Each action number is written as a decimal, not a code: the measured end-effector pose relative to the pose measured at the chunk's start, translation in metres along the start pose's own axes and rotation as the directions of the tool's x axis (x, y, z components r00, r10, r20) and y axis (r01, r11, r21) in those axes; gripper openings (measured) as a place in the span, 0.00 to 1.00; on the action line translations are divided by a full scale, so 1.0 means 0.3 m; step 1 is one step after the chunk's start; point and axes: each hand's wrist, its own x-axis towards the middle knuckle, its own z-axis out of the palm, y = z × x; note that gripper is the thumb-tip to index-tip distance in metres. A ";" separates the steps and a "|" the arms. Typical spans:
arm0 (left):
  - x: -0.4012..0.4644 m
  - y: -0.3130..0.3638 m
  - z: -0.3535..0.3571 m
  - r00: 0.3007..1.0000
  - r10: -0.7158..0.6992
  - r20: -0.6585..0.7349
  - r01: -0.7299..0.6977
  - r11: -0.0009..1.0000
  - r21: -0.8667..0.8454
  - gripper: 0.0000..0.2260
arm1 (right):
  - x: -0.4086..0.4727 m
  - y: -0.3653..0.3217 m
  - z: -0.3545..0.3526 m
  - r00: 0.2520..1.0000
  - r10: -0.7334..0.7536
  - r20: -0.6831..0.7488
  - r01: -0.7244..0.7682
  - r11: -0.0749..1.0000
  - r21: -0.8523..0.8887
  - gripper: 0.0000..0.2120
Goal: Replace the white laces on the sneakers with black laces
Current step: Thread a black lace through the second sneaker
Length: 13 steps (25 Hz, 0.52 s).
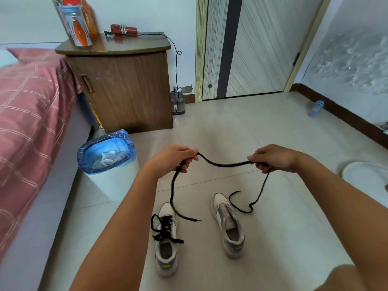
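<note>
Left hand (177,158) gripping black lace (222,163), fingers curling round it, right hand (270,158) pinching same lace, fingertips hiding lace in both grips

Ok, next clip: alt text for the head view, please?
Both hands, left hand and right hand, hold a black lace stretched between them above two sneakers on a tiled floor. The left sneaker already has black laces; the right sneaker has none.
</note>
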 end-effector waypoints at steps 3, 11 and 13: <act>-0.003 -0.006 -0.035 0.997 -0.012 -0.072 0.009 0.999 -0.036 0.12 | 0.014 -0.011 -0.019 0.977 -0.054 -0.204 0.079 0.990 0.116 0.11; -0.037 -0.216 -0.184 0.862 -0.279 -0.424 0.199 0.954 -0.223 0.13 | 0.045 0.237 -0.115 0.810 0.529 -0.252 0.049 0.366 0.929 0.17; -0.046 -0.258 -0.217 0.785 -0.360 -0.504 0.212 0.921 -0.326 0.12 | 0.050 0.248 -0.127 0.791 0.582 -0.189 0.118 0.157 0.980 0.17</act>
